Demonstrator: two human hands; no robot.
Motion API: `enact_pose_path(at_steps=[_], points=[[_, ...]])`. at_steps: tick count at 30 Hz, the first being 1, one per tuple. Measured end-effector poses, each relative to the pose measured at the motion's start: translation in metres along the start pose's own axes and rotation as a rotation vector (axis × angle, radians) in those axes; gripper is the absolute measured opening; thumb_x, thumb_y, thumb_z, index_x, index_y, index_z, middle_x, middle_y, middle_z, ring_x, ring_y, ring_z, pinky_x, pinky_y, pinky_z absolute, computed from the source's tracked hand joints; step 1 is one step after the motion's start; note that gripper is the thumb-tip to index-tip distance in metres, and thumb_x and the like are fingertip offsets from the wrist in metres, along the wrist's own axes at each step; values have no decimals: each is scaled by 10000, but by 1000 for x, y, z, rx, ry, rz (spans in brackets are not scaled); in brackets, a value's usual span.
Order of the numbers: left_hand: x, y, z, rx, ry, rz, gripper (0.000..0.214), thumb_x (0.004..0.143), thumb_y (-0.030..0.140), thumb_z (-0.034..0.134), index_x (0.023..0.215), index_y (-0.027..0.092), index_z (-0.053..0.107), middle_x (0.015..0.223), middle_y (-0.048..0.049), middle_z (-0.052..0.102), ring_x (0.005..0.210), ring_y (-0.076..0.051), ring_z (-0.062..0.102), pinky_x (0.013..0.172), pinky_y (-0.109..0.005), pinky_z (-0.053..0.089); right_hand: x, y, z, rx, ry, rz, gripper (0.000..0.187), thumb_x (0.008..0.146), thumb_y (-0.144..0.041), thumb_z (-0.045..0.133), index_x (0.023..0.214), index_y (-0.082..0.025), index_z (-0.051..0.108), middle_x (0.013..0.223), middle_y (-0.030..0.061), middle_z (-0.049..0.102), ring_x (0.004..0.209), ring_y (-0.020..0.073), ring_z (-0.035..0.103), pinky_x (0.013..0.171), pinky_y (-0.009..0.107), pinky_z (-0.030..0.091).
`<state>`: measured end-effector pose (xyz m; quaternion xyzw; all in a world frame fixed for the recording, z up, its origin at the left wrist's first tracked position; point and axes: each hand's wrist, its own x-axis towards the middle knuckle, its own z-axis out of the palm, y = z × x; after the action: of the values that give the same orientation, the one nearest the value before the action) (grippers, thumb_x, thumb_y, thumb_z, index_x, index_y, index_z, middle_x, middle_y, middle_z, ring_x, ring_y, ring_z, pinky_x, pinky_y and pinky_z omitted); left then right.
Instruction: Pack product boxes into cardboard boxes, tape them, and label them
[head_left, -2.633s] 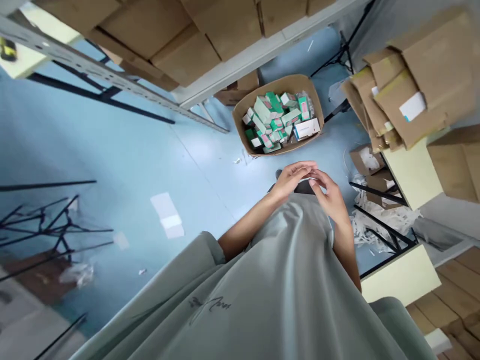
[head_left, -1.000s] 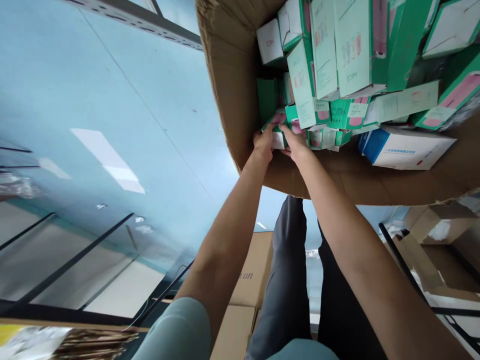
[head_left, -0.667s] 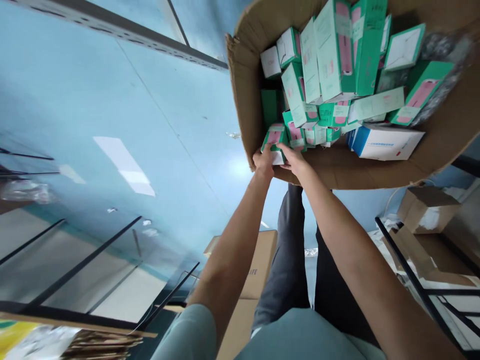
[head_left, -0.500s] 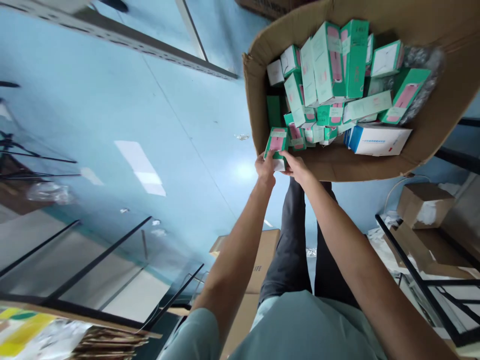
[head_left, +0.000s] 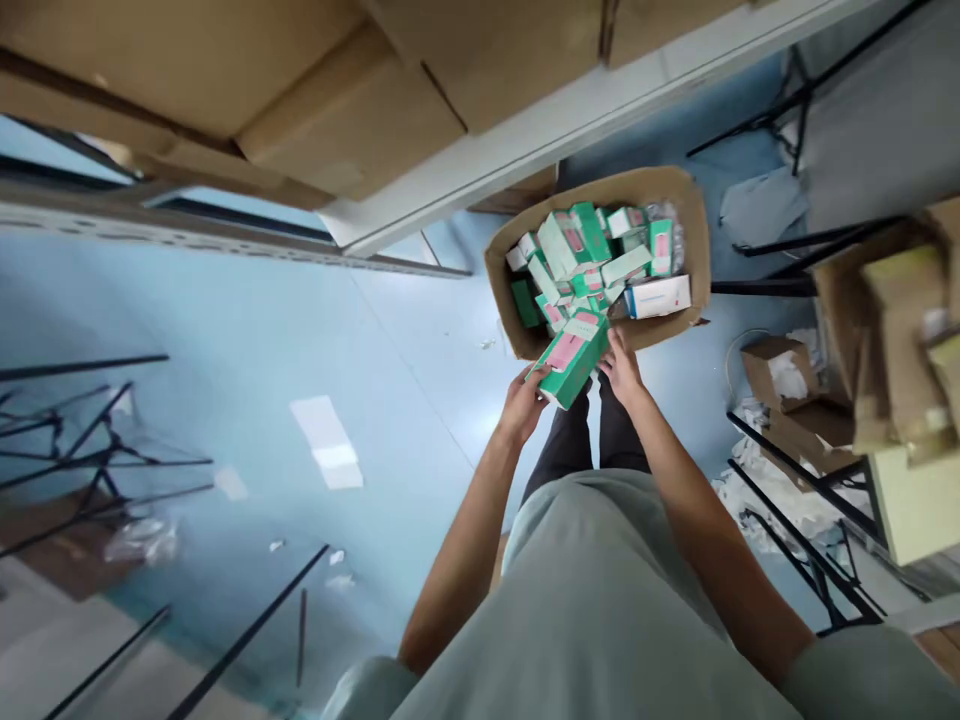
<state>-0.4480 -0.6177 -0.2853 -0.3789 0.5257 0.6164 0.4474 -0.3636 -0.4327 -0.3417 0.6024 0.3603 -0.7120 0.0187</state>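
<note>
Between my two hands is a green carton with a pink panel (head_left: pixel 568 352), tilted and raised just in front of a large cardboard box. My left hand (head_left: pixel 523 402) grips its near left end, thumb on top. On the opposite side, my right hand (head_left: pixel 621 368) holds the carton's right edge, its fingers partly hidden. The open cardboard box (head_left: pixel 694 215) sits on the floor, filled with several similar green-and-white cartons (head_left: pixel 556 245). A white carton with a blue end (head_left: pixel 660 297) lies at its near right side, and clear bubble wrap (head_left: pixel 677 240) shows at the right.
Brown cartons (head_left: pixel 315 90) stand on a shelf with a pale edge (head_left: pixel 570 140) overhead. Black-framed tables flank the blue floor (head_left: pixel 405 400). At right, a small open box (head_left: pixel 780 370) sits beside white scraps, and a larger carton (head_left: pixel 870 310) juts inward.
My hands have lifted the green carton up, closer to the camera. My body has straightened, so the big box looks smaller and the shelf of cartons has come into view.
</note>
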Motion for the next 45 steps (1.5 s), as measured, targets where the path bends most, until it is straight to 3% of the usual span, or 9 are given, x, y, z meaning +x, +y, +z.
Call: enact_pose_path(at_steps=[9,13,18,23,29,33,35,38,45], points=[[-116,-6,72,315,-599,-65,613,699,441,1072,1226,266,811,1291,-57,813,1097,-240,770,949,-368,639,-112,-59,-90,327,113,-406,594,779,-773,876,1037,-262,717,1013,-31,794,948,178,708,822,267,546],[-161,-25,112,547,-871,-45,698,732,356,1050,1370,293,775,1487,-80,745,1252,-276,750,1060,-399,606,-172,-59,-155,512,245,-484,549,805,-759,859,948,-265,670,873,-61,726,808,149,634,725,239,480],[-221,-78,166,850,-1043,57,682,780,401,1033,1391,293,750,1517,-84,734,1256,-271,760,1093,-393,591,-259,-34,-252,742,372,-537,604,795,-814,851,1042,-285,697,975,-35,779,882,181,693,744,244,499],[-281,-170,229,1100,-1207,117,760,717,506,1061,1366,254,755,1468,-121,765,1376,-341,721,1153,-446,583,-345,27,-354,809,566,-632,645,824,-840,808,1147,-283,764,1216,13,828,1135,231,735,952,304,568],[-364,-319,304,1224,-1546,215,822,747,542,1054,1446,288,704,1627,-140,685,1612,-348,560,1316,-482,467,-423,126,-444,938,743,-612,702,855,-842,796,1266,-274,800,1293,65,827,1123,243,749,967,336,605],[-410,-416,339,1333,-1730,145,617,793,580,1013,1261,247,789,1463,-136,780,1426,-323,689,1167,-434,564,-454,181,-468,1108,858,-575,894,869,-825,789,1607,-349,622,1440,76,752,1105,226,765,969,374,655],[-425,-462,351,1389,-1738,84,543,777,557,1019,1161,232,814,1328,-116,821,1244,-284,746,1028,-377,597,-463,200,-472,1117,888,-587,983,867,-765,833,1718,-401,502,1582,86,672,1210,245,750,961,378,667],[-441,-529,367,1487,-1698,-28,453,741,495,1025,1038,216,825,1090,-61,829,987,-214,737,875,-306,572,-470,215,-479,1096,902,-623,1042,774,-628,977,1696,-418,539,1714,94,581,1220,262,748,889,346,665],[-462,-654,418,1740,-1718,-304,439,844,595,929,1000,196,831,990,-48,806,884,-197,692,787,-279,526,-462,208,-529,1300,1088,-557,899,693,-481,1047,1509,-311,708,1252,49,821,881,188,784,719,279,640]])
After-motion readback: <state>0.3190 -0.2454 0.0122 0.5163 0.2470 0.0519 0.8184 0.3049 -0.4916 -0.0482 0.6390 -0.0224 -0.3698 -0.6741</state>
